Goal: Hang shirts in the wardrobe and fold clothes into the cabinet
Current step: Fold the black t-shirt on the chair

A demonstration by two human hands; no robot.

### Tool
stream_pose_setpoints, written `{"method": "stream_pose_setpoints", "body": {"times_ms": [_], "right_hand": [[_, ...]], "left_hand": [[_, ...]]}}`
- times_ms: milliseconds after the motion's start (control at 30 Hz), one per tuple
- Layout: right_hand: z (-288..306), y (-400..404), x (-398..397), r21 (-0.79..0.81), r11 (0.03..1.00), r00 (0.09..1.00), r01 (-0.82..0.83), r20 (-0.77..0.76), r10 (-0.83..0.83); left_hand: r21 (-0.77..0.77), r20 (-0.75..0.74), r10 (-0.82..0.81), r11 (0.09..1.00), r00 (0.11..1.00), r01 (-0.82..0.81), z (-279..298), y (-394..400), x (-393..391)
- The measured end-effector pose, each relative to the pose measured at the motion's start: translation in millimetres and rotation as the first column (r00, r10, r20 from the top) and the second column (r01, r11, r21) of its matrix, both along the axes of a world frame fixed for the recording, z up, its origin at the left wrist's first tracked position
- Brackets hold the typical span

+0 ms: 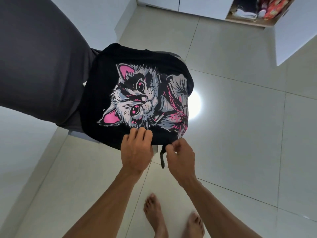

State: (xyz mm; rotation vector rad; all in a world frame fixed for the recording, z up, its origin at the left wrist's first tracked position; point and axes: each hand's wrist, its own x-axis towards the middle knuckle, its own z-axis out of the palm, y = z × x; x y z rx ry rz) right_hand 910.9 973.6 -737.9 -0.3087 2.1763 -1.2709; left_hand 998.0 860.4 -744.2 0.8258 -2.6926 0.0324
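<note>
The black cotton T-shirt with a pink-and-grey cat print (137, 97) lies folded at the centre of view, draped over a low support whose pale edge (80, 134) shows beneath it at 8 o'clock; I cannot tell what that support is. A narrow black strip of fabric (162, 159) hangs from the shirt's near edge.

My left hand (136, 152) rests on the near hem at 6 o'clock, fingers curled onto the cloth. Its grip appears closed on the hem. My right hand (181, 157) sits just beside it, at 5 o'clock of the shirt, fingers bent together at the hem beside the hanging strip; whether this grip has cloth in it, I cannot tell.

A dark grey garment (39, 66) spreads from the shirt toward 10 o'clock. The glossy cream tiled floor (240, 134) surrounds all. My bare feet (154, 215) stand at 6 o'clock. At 1 o'clock, an open white cabinet (202, 9) holds folded clothes (247, 13).
</note>
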Motion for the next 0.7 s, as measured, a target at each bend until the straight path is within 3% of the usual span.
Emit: {"method": "stream_pose_setpoints", "body": {"times_ms": [100, 300, 500, 600, 700], "right_hand": [[7.9, -4.6, -6.1, -0.046, 0.998, 0.998, 0.032, 0.062, -0.029], [12.3, 8.5, -33.4, 0.027, 0.990, 0.988, -0.137, -0.072, 0.139], [10.7, 8.5, -39.9, -0.048, 0.998, 0.980, -0.039, 0.192, 0.048], [15.8, 2.3, -43.4, -0.032, 0.993, 0.990, -0.114, 0.084, 0.116], [16.7, 1.6, -50.0, 0.039, 0.955, 0.952, -0.295, -0.073, 0.298]], "left_hand": [[0.021, 0.135, 0.082, 0.996, 0.987, -0.086, 10.8, -5.7, -7.1], [0.084, 0.385, 0.235, 0.954, 0.892, -0.288, 39.5, -18.7, 1.8], [0.149, 0.446, 0.256, 0.924, 0.858, -0.353, 67.4, -31.1, 9.5], [0.190, 0.537, 0.229, 0.905, 0.812, -0.381, 76.6, -42.8, 2.4], [0.229, 0.656, 0.189, 0.872, 0.731, -0.432, 80.1, -55.3, -3.5]]}}
